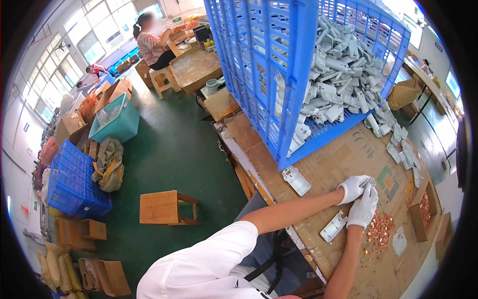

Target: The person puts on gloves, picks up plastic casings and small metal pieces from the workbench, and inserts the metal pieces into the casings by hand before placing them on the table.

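Note:
Both hands wear white gloves and meet over a cardboard-covered table (pixel 343 154). My left hand (pixel 351 188) and my right hand (pixel 363 208) together pinch a small grey plastic part (pixel 369 182). A flat grey housing (pixel 333 226) lies just below my right hand, another (pixel 296 180) to the left of my left hand. A heap of small copper pieces (pixel 381 230) lies beside my right wrist. Behind the hands a big blue crate (pixel 259 74) stands tilted, with several grey plastic parts (pixel 343 74) spilling from it onto the table.
A small cardboard box (pixel 423 208) with copper pieces stands at the table's right. On the green floor stand a wooden stool (pixel 165 207), blue crates (pixel 74 182), a teal bin (pixel 112 120) and a sack (pixel 108 164). Another person (pixel 152 45) sits at a far bench.

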The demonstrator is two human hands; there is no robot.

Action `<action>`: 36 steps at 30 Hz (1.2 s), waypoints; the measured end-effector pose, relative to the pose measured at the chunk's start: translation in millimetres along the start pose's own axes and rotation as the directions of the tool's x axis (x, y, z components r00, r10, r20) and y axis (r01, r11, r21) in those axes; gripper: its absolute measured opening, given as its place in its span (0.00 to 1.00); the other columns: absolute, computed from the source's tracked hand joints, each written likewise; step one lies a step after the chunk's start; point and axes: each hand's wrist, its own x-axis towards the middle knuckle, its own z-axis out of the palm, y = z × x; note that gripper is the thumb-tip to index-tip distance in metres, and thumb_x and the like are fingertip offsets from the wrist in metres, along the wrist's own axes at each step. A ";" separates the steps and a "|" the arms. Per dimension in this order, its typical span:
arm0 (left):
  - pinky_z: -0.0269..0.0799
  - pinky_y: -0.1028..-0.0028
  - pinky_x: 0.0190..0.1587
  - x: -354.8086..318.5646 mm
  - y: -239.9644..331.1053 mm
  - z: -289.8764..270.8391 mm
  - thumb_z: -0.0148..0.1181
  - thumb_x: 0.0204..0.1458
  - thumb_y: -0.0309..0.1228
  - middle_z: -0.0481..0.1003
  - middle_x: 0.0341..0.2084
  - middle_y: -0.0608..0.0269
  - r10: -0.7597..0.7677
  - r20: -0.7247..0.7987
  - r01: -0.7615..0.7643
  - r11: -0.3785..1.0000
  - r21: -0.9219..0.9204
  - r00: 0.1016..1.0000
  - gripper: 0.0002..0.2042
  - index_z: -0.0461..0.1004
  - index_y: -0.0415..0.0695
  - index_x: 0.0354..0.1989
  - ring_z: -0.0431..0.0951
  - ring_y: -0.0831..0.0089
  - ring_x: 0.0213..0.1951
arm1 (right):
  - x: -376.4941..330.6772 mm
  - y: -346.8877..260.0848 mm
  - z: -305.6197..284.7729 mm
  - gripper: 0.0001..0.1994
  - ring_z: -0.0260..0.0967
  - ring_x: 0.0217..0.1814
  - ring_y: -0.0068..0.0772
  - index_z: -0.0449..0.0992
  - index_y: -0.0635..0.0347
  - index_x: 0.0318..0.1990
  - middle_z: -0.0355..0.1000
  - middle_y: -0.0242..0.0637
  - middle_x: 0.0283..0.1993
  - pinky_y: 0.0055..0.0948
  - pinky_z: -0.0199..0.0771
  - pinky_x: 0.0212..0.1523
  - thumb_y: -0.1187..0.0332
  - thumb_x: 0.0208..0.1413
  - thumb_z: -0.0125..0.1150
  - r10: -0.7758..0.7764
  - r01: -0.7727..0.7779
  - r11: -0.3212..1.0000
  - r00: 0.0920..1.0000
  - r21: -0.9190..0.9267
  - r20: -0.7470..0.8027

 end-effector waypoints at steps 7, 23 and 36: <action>0.68 0.71 0.57 -1.4 5.9 2.8 0.49 0.57 0.23 0.76 0.49 0.52 -0.030 -0.011 0.030 0.999 0.025 0.999 0.17 0.68 0.34 0.56 0.75 0.68 0.53 | 1.8 3.6 -5.1 0.24 0.64 0.57 0.45 0.73 0.61 0.54 0.66 0.41 0.55 0.40 0.69 0.55 0.80 0.45 0.55 0.004 -0.004 1.000 1.000 -0.007 0.003; 0.69 0.70 0.56 0.3 -3.0 4.7 0.51 0.57 0.26 0.77 0.48 0.51 0.040 -0.020 -0.037 0.994 0.099 0.999 0.17 0.69 0.36 0.55 0.76 0.66 0.52 | -1.3 6.7 -1.9 0.26 0.63 0.60 0.46 0.68 0.60 0.58 0.64 0.42 0.58 0.41 0.69 0.55 0.80 0.48 0.53 0.038 -0.035 0.992 0.999 0.121 -0.018; 0.69 0.70 0.56 3.7 -9.5 2.2 0.49 0.58 0.25 0.76 0.48 0.50 0.020 -0.060 -0.016 0.997 0.080 0.998 0.17 0.68 0.36 0.56 0.76 0.64 0.53 | 1.7 6.6 1.0 0.27 0.63 0.61 0.45 0.67 0.59 0.61 0.62 0.41 0.60 0.40 0.70 0.55 0.80 0.48 0.53 0.022 -0.025 0.998 0.998 0.052 0.062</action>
